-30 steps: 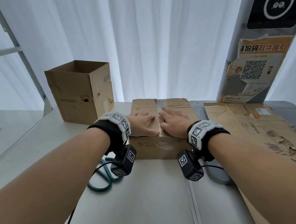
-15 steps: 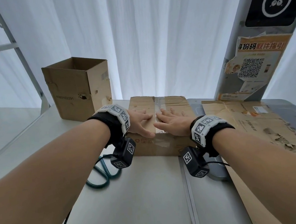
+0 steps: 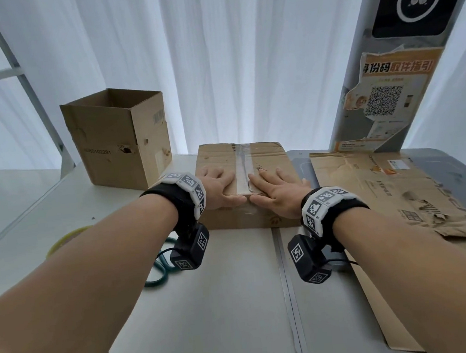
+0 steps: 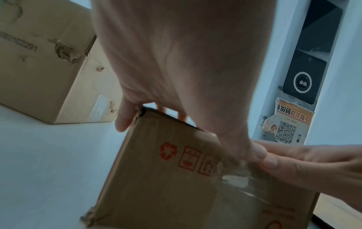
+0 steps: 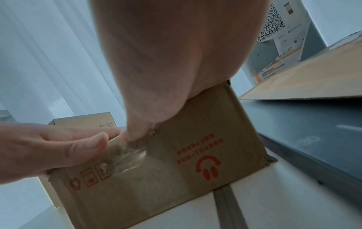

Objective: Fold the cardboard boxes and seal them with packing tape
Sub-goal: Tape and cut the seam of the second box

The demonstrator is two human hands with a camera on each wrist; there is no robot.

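I find the low box (image 3: 244, 186) folded and taped along its top seam, both my left hand (image 3: 218, 187) and right hand (image 3: 277, 190) pressing it flat-fingered, while left of it the tall box (image 3: 117, 139) stands open, unsealed.

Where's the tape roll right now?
Head view: the tape roll lies flat on the table at the left, partly hidden behind the left forearm, in front of the open box.
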